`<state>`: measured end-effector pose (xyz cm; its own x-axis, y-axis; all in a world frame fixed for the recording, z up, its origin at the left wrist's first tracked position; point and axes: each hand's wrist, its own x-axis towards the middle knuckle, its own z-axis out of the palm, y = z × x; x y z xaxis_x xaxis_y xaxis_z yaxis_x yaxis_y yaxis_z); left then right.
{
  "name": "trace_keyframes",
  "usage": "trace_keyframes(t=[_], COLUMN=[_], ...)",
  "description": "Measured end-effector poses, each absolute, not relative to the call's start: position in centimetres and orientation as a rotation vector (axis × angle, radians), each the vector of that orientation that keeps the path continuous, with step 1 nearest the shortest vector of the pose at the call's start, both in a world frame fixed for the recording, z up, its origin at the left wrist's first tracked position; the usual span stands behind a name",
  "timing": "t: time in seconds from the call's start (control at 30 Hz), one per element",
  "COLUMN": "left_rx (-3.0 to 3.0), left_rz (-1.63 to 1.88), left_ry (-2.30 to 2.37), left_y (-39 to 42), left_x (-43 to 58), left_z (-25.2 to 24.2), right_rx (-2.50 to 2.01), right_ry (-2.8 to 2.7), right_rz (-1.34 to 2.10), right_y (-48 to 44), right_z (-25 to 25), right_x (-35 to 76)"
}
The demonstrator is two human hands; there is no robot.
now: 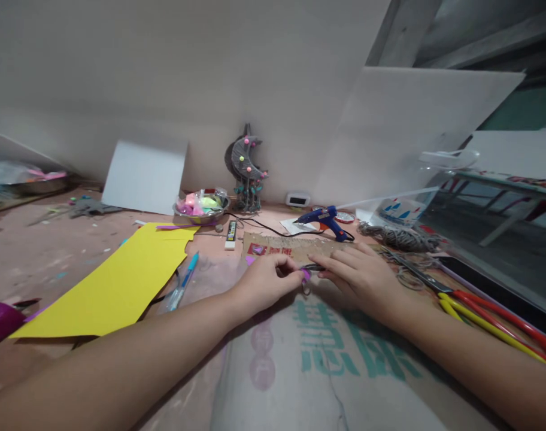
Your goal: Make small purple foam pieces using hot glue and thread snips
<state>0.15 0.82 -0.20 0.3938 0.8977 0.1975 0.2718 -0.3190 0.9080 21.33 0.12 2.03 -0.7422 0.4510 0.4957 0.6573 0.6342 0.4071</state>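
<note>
My left hand (266, 280) pinches a small purple piece (306, 275), which looks like cut paper, between thumb and forefinger. Close against it is a slim dark object (312, 267), held by the fingertips of my right hand (365, 280); its kind cannot be made out. A thin loop (306, 289) hangs just below the purple piece. Both hands are over a pale printed sheet (273, 413) with green characters. Beyond them lies a piece of brown cardboard (295, 242) with red print, and purple scraps (250, 260) show beside my left hand.
A blue glue gun (329, 224) stands behind my hands. To the right are scissors (493, 317), a phone (501, 293) and grey yarn (399, 238). Yellow paper (115, 284) and a blue pen (184, 281) lie left. Behind are a bowl (201, 216) and a moon ornament (246, 161).
</note>
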Motion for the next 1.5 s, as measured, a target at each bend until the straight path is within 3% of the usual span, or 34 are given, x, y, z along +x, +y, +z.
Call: trace_keyframes(t=[1.1,1.5], left_rx=[1.818,1.733], left_rz=[0.917,0.923], left_ry=[1.017,0.981], left_y=[0.7,0.6], left_x=[0.1,0.1], left_z=[-0.1,0.0], right_rx=[-0.907,-1.224], right_ry=[-2.527,-2.328], right_rz=[-0.769,-0.415], right_y=[0.0,2.1], right_z=[1.9,3.3], right_x=[21.2,21.5])
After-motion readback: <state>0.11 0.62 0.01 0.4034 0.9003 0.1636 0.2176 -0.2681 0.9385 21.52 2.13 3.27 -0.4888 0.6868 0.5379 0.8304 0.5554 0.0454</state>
